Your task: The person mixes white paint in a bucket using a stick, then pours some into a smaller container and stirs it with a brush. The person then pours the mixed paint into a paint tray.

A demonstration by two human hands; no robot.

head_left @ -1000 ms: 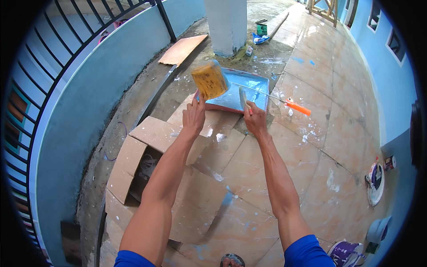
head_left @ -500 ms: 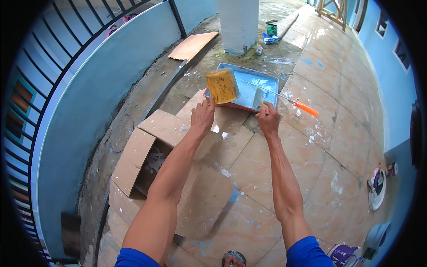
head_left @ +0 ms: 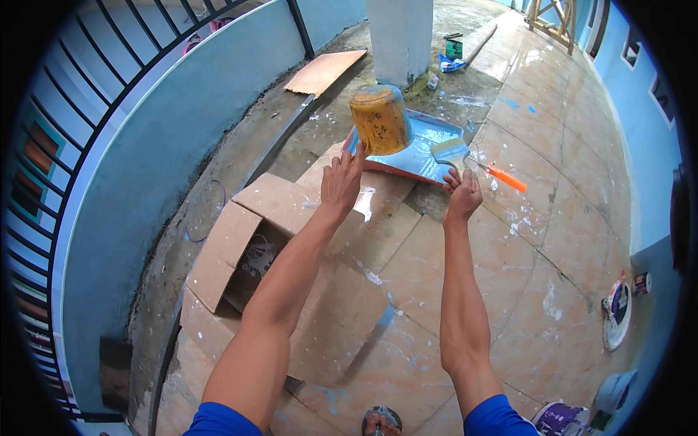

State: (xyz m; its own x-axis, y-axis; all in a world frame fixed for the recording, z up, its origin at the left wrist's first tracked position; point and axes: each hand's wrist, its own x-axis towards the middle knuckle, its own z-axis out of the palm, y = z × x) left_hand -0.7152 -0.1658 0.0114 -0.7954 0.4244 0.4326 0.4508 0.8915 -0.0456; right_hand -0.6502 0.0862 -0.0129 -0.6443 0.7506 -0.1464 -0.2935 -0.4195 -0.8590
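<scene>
My left hand (head_left: 342, 178) is closed on a stained yellow-orange dipper (head_left: 382, 123), which tilts over the left part of a paint tray (head_left: 434, 120). Light blue paint coats the inside of the tray and the dipper's far rim. A flat paintbrush (head_left: 451, 154) with blue on its bristles is gripped in my right hand (head_left: 464, 195), just above the tray's right side. Behind the brush, a paint tool's orange handle (head_left: 507, 178) sticks out over the tiles; its working end is hidden.
An opened cardboard box (head_left: 225, 254) lies to the left. Beyond the tray stands a pillar (head_left: 398, 43), with a wooden board (head_left: 326, 71) beside it. Paint containers (head_left: 560, 419) and a white lid (head_left: 618, 320) sit along the right wall. A low wall with railings (head_left: 145, 167) curves on the left.
The dipper has tipped further, with its blue-coated rim now showing. My right hand has drawn the brush up and right from the tray, turning its bristles away from me.
</scene>
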